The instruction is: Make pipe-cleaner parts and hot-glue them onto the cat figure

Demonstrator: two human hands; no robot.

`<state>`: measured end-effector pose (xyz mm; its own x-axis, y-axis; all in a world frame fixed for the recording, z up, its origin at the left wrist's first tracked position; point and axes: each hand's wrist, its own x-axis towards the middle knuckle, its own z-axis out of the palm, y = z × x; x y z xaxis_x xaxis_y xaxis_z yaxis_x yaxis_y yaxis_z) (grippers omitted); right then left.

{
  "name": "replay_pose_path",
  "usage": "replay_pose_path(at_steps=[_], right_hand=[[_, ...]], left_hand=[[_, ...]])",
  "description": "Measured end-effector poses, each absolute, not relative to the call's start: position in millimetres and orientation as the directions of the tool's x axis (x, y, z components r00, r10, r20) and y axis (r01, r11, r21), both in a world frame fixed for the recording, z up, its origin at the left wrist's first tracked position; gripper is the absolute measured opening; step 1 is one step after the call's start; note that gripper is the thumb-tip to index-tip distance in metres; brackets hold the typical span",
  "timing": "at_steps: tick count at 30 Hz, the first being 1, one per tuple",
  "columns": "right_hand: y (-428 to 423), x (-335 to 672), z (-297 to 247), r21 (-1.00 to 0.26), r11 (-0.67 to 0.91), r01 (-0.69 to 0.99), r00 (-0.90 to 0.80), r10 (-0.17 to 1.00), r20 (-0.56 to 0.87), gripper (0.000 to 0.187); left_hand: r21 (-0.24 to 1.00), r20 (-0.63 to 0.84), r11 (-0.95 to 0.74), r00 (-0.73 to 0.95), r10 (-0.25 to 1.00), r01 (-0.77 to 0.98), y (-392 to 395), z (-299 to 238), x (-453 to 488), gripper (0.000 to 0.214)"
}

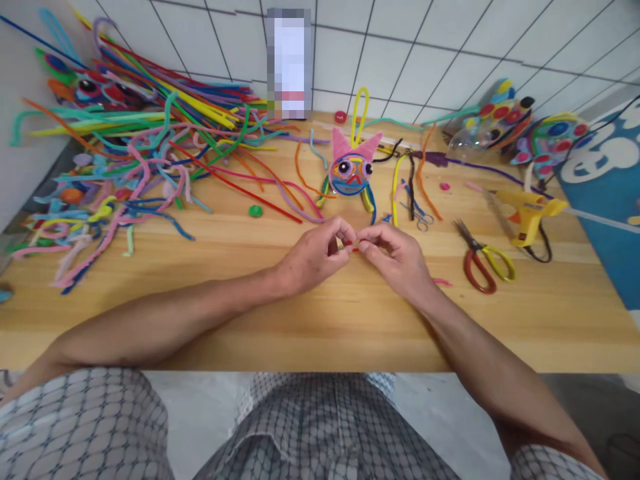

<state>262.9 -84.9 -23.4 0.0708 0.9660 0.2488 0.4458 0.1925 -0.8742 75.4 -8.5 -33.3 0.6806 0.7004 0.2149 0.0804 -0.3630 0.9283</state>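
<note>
Hands first: your left hand (pixel 315 257) and right hand (pixel 393 257) meet fingertip to fingertip over the middle of the table (pixel 320 320), nearer its front edge than its far one, each with thumb and forefinger pinched on one end of a short red pipe-cleaner piece (pixel 354 249). Only a sliver of red shows between the fingers, and the other fingers are curled in. The piece is held just above the wood, so whether it touches the top cannot be told. Judged from that grip, the step in hand is bending or twisting this piece into shape. A further turn calls for a firm pinch on both ends and small opposed wrist motion, since so little length is exposed. Just beyond your fingertips stands a pipe-cleaner figure (pixel 351 172) with pink ears, a yellow loop and round eyes, apart from both hands. Right of it lie small scissors (pixel 421 217). Farther right are red-and-yellow-handled scissors (pixel 483 260), blades open, then a yellow glue gun (pixel 530 212) near the right edge with its cord trailing. A pink scrap (pixel 443 283) lies beside your right wrist. A green button (pixel 255 211) lies left of the figure. A loose heap of pipe cleaners (pixel 150 133) covers the far left corner, and finished figures (pixel 525 130) occupy the far right corner.
</note>
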Motion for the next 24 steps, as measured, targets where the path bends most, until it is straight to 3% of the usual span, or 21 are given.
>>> replay_pose_path(at_steps=[3, 6, 9, 12, 15, 19, 24], right_hand=[[-83.2, 264.8, -24.1, -0.936, 0.113, 0.334, 0.167, 0.97, 0.177, 0.009], [-79.2, 269.4, -24.5, -0.981, 0.069, 0.179, 0.292, 0.949, 0.121, 0.012], [-76.4, 272.0, -24.7, -0.988, 0.081, 0.131, 0.346, 0.93, 0.122, 0.014], [-77.7, 268.3, -25.7, -0.981, 0.084, 0.175, 0.273, 0.953, 0.13, 0.017], [-81.3, 261.8, -27.7, -0.979, 0.087, 0.183, 0.168, 0.979, 0.119, 0.021], [-84.0, 258.8, -28.0, -0.973, 0.079, 0.217, 0.149, 0.982, 0.113, 0.023], [-83.9, 258.5, -24.6, -0.973, 0.104, 0.206, 0.15, 0.979, 0.136, 0.01]], left_hand=[[0.926, 0.227, -0.372, 0.686, 0.692, 0.068, -6.7, -32.8, 75.5, 0.014], [0.942, 0.161, -0.322, 0.708, 0.688, 0.099, -4.1, -29.4, 74.2, 0.001], [0.963, 0.103, -0.247, 0.706, 0.7, 0.104, -1.7, -25.6, 73.4, 0.018], [0.975, 0.088, -0.204, 0.703, 0.705, 0.083, -1.0, -23.6, 73.7, 0.033], [0.967, 0.105, -0.24, 0.715, 0.691, 0.089, -1.5, -21.8, 73.5, 0.024], [0.963, 0.14, -0.258, 0.685, 0.715, 0.072, -1.2, -17.0, 71.8, 0.024], [0.992, 0.103, -0.128, 0.6, 0.794, -0.001, -0.2, -12.0, 71.0, 0.027]])
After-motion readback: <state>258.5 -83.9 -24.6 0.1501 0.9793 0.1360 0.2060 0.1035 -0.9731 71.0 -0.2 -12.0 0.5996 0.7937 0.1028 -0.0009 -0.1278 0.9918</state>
